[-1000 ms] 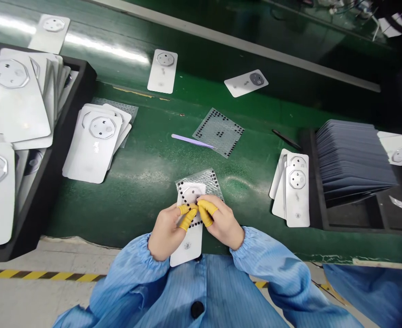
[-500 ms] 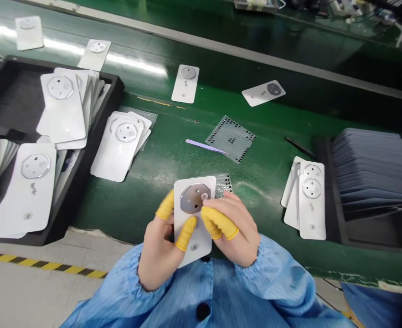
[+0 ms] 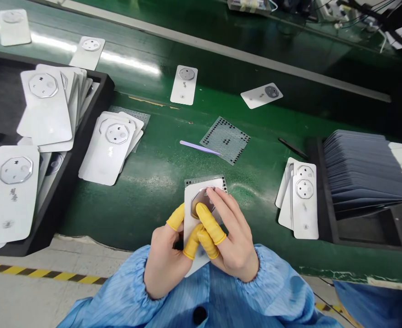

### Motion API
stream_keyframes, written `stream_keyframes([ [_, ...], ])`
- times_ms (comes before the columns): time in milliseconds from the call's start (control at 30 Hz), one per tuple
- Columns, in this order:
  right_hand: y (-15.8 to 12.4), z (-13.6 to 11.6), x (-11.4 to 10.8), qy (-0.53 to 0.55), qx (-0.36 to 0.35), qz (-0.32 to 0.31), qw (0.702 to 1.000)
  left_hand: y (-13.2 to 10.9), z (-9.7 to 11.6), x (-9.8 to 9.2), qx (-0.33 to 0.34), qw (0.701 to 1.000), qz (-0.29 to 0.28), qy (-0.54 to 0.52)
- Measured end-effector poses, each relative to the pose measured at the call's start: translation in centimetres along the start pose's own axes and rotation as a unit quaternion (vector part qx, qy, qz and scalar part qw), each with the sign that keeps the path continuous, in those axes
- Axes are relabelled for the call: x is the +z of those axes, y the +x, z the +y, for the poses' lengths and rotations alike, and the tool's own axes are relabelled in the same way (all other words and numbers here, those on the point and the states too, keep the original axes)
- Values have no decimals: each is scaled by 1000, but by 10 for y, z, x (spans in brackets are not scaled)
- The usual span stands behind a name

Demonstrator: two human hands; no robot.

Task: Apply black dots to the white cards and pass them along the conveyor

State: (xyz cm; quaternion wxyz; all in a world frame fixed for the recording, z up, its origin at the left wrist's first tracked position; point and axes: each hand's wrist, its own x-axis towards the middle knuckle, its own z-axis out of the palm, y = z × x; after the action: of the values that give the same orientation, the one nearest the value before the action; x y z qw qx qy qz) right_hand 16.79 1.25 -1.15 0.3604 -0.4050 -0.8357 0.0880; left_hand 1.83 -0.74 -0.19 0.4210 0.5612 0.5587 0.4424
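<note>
My left hand, with yellow finger cots on thumb and index finger, is closed around the left edge of a white phone back cover. The cover is tilted in front of my body. Over its face lies my right hand, fingers spread across the octagonal camera ring and its thumb beside my left thumb. My right fingers partly hide the ring. Just beyond the cover is a clear sheet with small black dots. A larger dotted sheet lies farther off, with purple tweezers reaching its near edge.
At left, a black tray holds several white covers; a stack of covers lies beside it. More covers lie at right by a black tray of grey dividers. Single covers lie along the back. A black stick-like tool lies near the right tray.
My right fingers have gone from bunched at the camera ring to spread over it, with the thumb now beside my left thumb. The cover has shifted slightly right and down in view.
</note>
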Motion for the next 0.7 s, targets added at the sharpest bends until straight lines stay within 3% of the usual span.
stream_keyframes([
  [167, 0, -3, 0, 16, -8, 27, 999, 1, 1, 2, 22, 999, -1, 28],
  [333, 1, -4, -1, -19, 15, -57, 998, -1, -5, 1, 14, 995, 24, 95],
  [400, -1, 2, 1, 28, 15, -72, 997, 1, -6, 2, -2, 997, 26, 70],
  [500, -6, 11, 7, 112, 21, -25, 993, 7, -5, 8, -54, 997, 0, -62],
  [600, -9, 14, 11, 165, 136, 47, 976, 8, -4, 12, -108, 978, -38, -173],
  [700, -14, 25, 1, 253, 260, 64, 929, 9, -7, 7, -105, 981, -97, -134],
])
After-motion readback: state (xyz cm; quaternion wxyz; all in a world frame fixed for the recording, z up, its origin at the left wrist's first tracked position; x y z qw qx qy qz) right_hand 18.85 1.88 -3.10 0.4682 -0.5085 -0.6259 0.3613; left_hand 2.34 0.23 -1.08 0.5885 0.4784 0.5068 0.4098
